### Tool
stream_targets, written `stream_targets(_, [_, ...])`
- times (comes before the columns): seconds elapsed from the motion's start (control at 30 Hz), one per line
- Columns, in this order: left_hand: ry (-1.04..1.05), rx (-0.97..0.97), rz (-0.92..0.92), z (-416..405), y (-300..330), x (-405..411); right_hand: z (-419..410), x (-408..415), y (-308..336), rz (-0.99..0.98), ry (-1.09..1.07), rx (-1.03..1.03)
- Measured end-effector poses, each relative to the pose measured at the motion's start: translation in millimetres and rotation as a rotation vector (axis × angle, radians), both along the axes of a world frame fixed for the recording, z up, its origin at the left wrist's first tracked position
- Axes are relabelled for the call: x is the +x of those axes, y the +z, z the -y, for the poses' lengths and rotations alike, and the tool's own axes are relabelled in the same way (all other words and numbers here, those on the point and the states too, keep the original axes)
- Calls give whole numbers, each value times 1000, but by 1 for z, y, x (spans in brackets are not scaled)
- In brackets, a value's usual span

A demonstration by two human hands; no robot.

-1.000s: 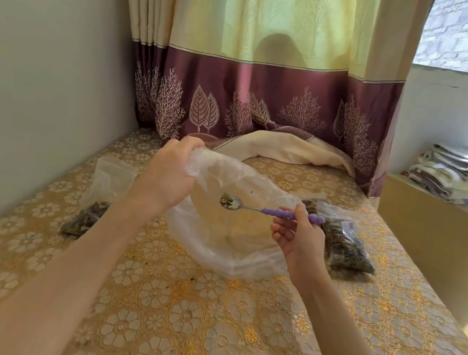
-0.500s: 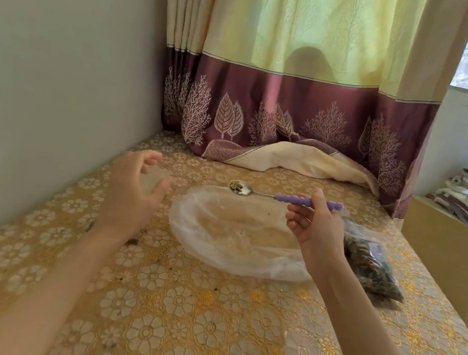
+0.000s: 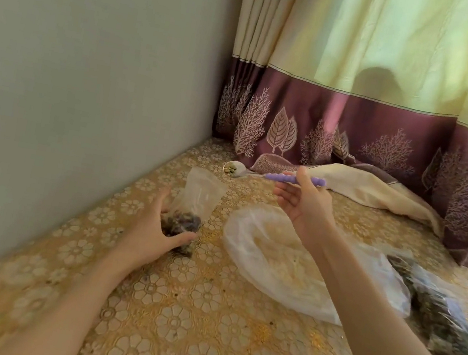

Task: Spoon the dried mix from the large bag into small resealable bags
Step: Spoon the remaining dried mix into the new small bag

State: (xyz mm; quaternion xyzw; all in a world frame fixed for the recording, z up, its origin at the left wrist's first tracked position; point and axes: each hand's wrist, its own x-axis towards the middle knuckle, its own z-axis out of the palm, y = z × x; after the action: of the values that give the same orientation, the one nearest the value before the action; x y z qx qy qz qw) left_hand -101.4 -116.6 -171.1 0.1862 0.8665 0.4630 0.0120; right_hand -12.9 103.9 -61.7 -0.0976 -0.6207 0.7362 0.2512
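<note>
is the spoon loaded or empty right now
Loaded: the spoon bowl holds a small heap of dried mix, held level by the right hand above the tablecloth.

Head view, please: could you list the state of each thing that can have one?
Spoon: loaded, held level by right hand.
Small bag: partly filled, lying flat, left hand reaching onto it.
Large bag: lying collapsed, nearly empty.
Filled bag: full, lying at right.

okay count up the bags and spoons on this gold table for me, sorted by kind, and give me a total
Large, nearly empty clear plastic bag: 1
Small clear bags holding dark dried mix: 2, by the left hand and at right
Purple-handled metal spoon: 1
Total: 4
</note>
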Motion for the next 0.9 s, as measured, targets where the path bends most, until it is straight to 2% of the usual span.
stream_targets(0.17, [-7, -108, -11, 3, -8, -3, 7, -13, -6, 116, 155, 240])
stream_targets(0.27, [0, -101, -53, 3, -8, -4, 8, -12, -6, 102, 204, 360])
stream_targets(0.6, [17, 56, -43, 4, -8, 3, 8, 8, -10, 27, 311, 333])
stream_targets(0.9, [16, 122, -79, 4, -5, 14, 8, 35, -9, -78, 265, 308])
